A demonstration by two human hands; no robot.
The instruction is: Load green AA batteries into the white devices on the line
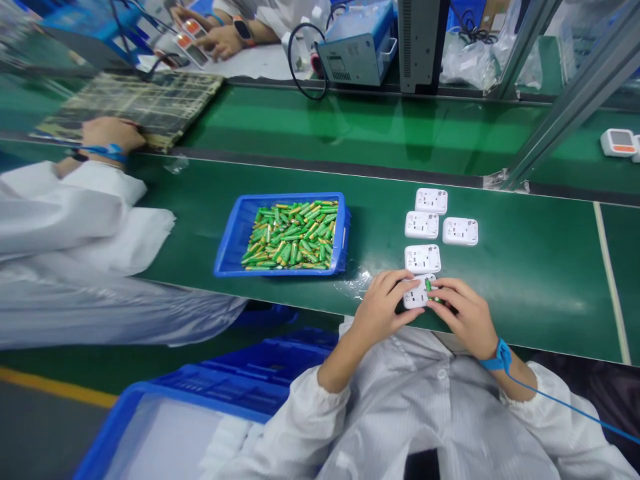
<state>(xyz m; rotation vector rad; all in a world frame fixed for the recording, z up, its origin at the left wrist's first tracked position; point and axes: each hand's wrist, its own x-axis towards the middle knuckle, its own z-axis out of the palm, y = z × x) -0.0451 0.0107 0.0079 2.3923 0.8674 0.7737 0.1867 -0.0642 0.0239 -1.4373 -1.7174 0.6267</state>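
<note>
My left hand (384, 303) grips the left side of a small white plastic device (414, 295) near the front edge of the green bench. At the device's right end, my right hand (464, 312) is closed on a green battery (429, 287); whether it holds a second one is hard to make out. Just beyond my hands, another white device (423, 259) lies back side up, and several more like it (461, 231) lie behind. To the left stands a blue bin (281, 272) full of loose green-and-gold batteries (293, 235).
A co-worker's hand (113, 133) rests by a gridded panel (165, 100) at the left. Across the bench, another person's hands (223, 43) hold a white-and-orange device (193, 50). A metal post (565, 93) rises at right. Blue crates (130, 413) stand below the bench.
</note>
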